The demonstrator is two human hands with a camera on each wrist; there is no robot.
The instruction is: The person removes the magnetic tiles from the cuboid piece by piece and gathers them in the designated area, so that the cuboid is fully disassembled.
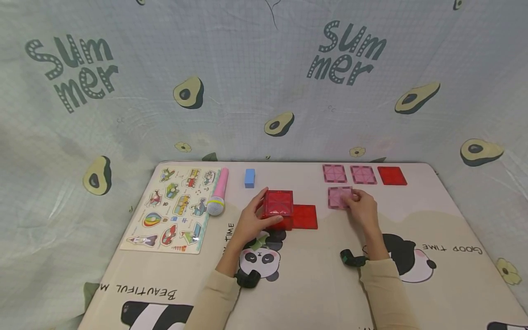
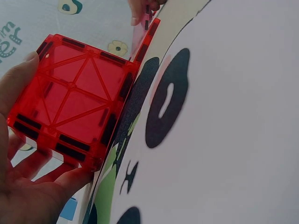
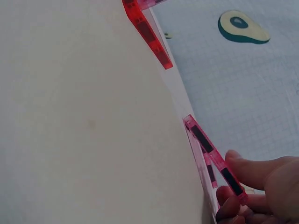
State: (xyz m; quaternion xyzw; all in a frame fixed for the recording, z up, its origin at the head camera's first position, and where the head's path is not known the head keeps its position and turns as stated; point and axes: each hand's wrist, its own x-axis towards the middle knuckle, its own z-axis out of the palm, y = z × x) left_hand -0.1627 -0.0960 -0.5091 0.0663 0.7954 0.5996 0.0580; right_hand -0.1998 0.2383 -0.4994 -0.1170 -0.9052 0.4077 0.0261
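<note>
My left hand (image 1: 249, 225) grips a red see-through cube built of magnetic tiles (image 1: 278, 203), thumb on the near side and fingers round its left and back. In the left wrist view the cube (image 2: 77, 91) shows crossed ribs and dark magnets along its edges. Against the cube's right side, a red magnetic tile (image 1: 305, 217) lies flat on the table. My right hand (image 1: 364, 208) pinches the right edge of a pink magnetic tile (image 1: 336, 197) between thumb and fingers. In the right wrist view this pink tile (image 3: 210, 151) is tilted, its far edge close to the tabletop.
Two pink tiles (image 1: 334, 173) (image 1: 363, 175) and another red tile (image 1: 392, 176) lie in a row at the back right. A blue block (image 1: 249, 178), a pink toy microphone (image 1: 219, 195) and a picture puzzle board (image 1: 171, 211) are to the left. A patterned cloth (image 1: 231, 133) hangs behind the table.
</note>
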